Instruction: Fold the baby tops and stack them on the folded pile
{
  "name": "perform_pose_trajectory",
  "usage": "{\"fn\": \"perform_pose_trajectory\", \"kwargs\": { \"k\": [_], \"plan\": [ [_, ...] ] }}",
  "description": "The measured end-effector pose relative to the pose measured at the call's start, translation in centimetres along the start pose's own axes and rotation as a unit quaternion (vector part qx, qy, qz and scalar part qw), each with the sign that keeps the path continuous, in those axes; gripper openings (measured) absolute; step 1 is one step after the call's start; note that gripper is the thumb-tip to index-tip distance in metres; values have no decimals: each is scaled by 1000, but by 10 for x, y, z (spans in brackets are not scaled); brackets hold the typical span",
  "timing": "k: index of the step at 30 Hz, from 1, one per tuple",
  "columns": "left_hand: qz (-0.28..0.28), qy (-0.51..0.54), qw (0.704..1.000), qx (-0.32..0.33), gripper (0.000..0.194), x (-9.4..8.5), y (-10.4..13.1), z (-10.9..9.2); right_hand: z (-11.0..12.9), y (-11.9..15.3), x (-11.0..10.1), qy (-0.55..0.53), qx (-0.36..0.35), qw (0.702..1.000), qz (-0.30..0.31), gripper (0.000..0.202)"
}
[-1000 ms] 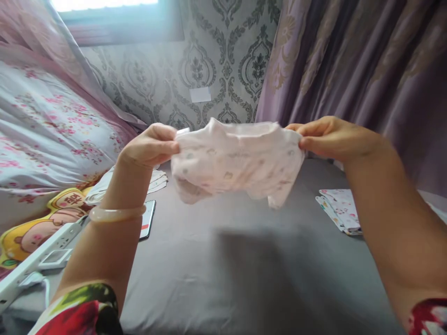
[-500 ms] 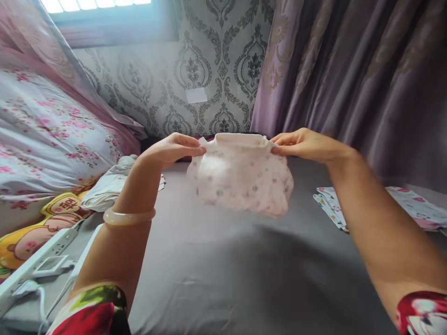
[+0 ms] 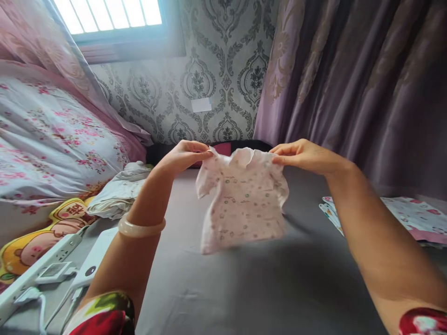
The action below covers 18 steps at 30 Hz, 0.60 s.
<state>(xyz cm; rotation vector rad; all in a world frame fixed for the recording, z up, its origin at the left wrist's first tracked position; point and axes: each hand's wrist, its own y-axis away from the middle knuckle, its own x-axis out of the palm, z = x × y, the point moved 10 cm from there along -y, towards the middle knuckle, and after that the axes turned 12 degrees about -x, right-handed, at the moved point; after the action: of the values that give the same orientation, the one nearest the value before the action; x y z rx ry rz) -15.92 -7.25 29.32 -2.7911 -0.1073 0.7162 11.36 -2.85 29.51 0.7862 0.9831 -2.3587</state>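
A small pale pink short-sleeved shirt (image 3: 246, 200) with a tiny print hangs in the air over the grey bed sheet (image 3: 195, 293). My left hand (image 3: 186, 153) pinches its left shoulder, the thumb and fingers closed on the cloth. At the other shoulder my right hand (image 3: 296, 154) grips the fabric the same way. The neckline faces up between the hands, and the lower hem is slightly blurred. A pale bangle (image 3: 141, 228) sits on my left forearm.
Folded printed cloths (image 3: 415, 216) lie at the right, partly behind my right arm. On the left are folded white cloth (image 3: 120, 188), a yellow cartoon cushion (image 3: 35, 244), a power strip (image 3: 45, 260) with cables and a white device (image 3: 96, 260). Curtains (image 3: 342, 79) hang behind.
The shirt was bunched up and blurred; now it hangs longer and flatter, its sleeves and body showing. Both hands keep their hold on the shoulders. The view has tilted up slightly.
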Motion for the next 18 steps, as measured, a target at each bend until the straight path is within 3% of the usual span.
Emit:
{"fn": "perform_pose_trajectory", "kwargs": {
  "k": [3, 8, 14, 18],
  "plan": [
    [54, 88, 994, 21, 32, 3, 6, -4, -4, 5, 8, -59, -5, 997, 52, 47],
    [30, 134, 989, -48, 41, -1, -9, 19, -26, 1, -1, -86, 24, 995, -47, 49],
    [-52, 143, 986, -63, 43, 1, -25, 42, -34, -11, 1, -51, 0, 990, -132, 51],
    [-151, 59, 987, -10, 34, -8, -21, 32, -27, -10, -13, 64, -30, 978, -197, 52]
  ]
}}
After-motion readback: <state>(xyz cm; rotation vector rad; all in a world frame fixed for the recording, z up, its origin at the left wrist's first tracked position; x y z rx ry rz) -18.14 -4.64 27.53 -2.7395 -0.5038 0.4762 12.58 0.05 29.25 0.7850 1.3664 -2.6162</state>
